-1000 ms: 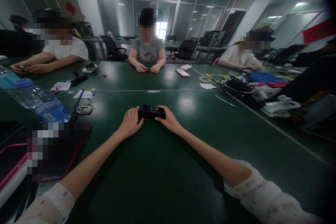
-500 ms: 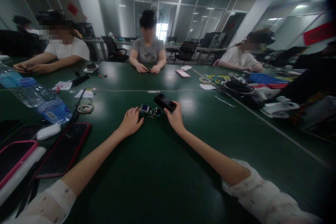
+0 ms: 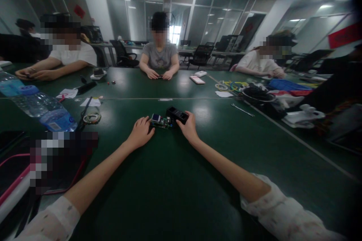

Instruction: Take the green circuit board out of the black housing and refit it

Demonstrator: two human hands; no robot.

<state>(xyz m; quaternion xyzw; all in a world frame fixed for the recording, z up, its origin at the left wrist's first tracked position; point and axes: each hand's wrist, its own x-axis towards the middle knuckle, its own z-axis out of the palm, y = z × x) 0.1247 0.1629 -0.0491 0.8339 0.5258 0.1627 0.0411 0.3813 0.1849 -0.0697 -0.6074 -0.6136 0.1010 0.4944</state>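
Note:
Near the middle of the green table [image 3: 169, 180] lies a green circuit board [image 3: 162, 122] with a small screen at its left end. My left hand [image 3: 140, 131] rests on the table with its fingertips at the board's left edge, the thumb apart from the fingers. Just behind and to the right of the board is a black rectangular case [image 3: 177, 114] with openings in its upper face. The thumb and fingers of my right hand [image 3: 188, 127] grip the right end of this case.
Bottles [image 3: 58, 118], a coiled cable [image 3: 92, 118] and phones partly hidden by blur stand or lie at left. A wrench [image 3: 242, 110], cables and a white object [image 3: 304, 115] are at right. Three people sit across the table.
The black case in my right hand has tilted and come down lower, closer to level beside the board. My left hand has hardly moved.

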